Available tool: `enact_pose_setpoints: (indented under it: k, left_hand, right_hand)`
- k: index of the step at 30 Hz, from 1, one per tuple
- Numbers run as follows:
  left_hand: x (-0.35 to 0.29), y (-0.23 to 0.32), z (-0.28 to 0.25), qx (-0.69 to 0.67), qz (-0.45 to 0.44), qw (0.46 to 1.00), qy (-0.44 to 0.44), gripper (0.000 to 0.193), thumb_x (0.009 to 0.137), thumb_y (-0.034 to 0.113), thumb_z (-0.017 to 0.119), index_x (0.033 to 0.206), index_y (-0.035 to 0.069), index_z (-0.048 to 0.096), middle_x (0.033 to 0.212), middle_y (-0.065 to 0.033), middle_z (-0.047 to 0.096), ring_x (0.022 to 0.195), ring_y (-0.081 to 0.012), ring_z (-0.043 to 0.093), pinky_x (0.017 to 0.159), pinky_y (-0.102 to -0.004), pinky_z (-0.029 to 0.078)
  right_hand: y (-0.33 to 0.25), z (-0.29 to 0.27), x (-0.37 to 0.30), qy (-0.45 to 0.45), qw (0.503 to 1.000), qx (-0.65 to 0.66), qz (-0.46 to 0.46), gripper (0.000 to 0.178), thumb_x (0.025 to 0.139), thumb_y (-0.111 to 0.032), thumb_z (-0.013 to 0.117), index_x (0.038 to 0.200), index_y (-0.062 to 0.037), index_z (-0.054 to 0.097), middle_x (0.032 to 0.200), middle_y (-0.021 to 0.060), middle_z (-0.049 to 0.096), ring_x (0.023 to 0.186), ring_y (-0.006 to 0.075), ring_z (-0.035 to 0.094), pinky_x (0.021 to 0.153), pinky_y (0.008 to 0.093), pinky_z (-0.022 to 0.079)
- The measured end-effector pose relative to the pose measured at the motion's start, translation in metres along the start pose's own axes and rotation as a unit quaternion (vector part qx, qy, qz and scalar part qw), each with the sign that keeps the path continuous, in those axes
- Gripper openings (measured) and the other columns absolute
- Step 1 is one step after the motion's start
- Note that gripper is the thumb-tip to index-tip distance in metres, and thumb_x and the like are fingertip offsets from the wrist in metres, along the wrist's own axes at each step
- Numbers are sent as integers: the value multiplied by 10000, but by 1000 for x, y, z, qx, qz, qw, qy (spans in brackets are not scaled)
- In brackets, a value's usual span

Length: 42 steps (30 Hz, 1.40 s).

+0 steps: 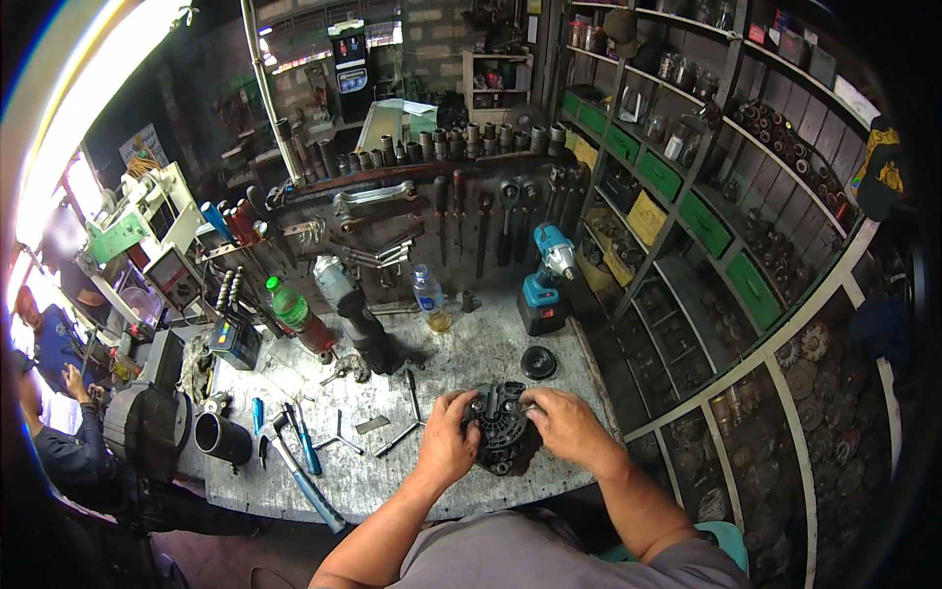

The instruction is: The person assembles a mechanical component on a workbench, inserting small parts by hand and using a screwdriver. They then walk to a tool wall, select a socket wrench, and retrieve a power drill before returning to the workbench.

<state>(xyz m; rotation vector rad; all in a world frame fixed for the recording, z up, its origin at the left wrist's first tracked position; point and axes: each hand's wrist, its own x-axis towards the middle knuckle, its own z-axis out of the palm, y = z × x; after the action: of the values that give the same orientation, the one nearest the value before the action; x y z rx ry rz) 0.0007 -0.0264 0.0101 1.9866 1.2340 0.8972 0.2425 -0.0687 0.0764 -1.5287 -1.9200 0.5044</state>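
A dark alternator (498,432) with a slotted round end stands on the worn metal-topped bench in front of me. My left hand (451,432) is closed on its left side, fingers over the upper edge and thumb against the near face. At its upper right edge is my right hand (564,424), with thumb and forefinger pinched together; whatever small thing they may hold is hidden. A round black cap-like part (538,363) lies just beyond the right hand. Left of the alternator are a three-armed socket wrench (400,438) and a small flat grey plate (372,424).
Left on the bench (294,496) lie a hammer (306,481), screwdrivers and a black cylinder (222,438). Behind stand a grey power tool (361,329), two bottles and a teal cordless impact wrench (546,285). Shelves (687,216) line the right. People (64,422) are at far left.
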Motion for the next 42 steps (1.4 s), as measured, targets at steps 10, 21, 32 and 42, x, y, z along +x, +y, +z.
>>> enact_pose_setpoints:
  k: [10, 21, 32, 42]
  left_hand:
    - [-2, -1, 8, 27, 22, 999, -20, 1111, 745, 423, 1018, 1617, -8, 479, 1619, -272, 515, 1511, -480, 466, 1284, -556, 385]
    - [-6, -6, 10, 23, 31, 999, 19, 1079, 759, 476, 1001, 1602, 2, 521, 1592, -254, 548, 1470, -457, 515, 1252, -538, 428]
    - [1, -10, -2, 62, 62, 996, -21, 1160, 674, 477, 1042, 1609, 34, 520, 1629, -251, 523, 1517, -467, 480, 1281, -543, 411]
    - [1, -8, -1, 45, 55, 997, -12, 1148, 629, 449, 1055, 1583, 58, 551, 1583, -229, 575, 1476, -419, 564, 1219, -491, 508]
  right_hand:
    - [32, -9, 52, -112, 967, -119, -195, 207, 938, -120, 829, 1134, -87, 774, 1046, 96, 729, 1051, 376, 706, 942, 497, 522]
    - [-9, 17, 11, -62, 992, -74, 83, 279, 969, -151, 816, 1188, 9, 750, 987, 296, 773, 953, 508, 760, 841, 557, 605]
    - [16, -9, 41, -68, 967, -186, -158, 164, 931, -181, 846, 1077, -107, 858, 970, 99, 754, 970, 371, 718, 890, 503, 542]
    - [6, 9, 19, -43, 992, -117, -8, 264, 994, -208, 813, 1145, -9, 726, 902, 237, 761, 902, 479, 755, 801, 576, 592]
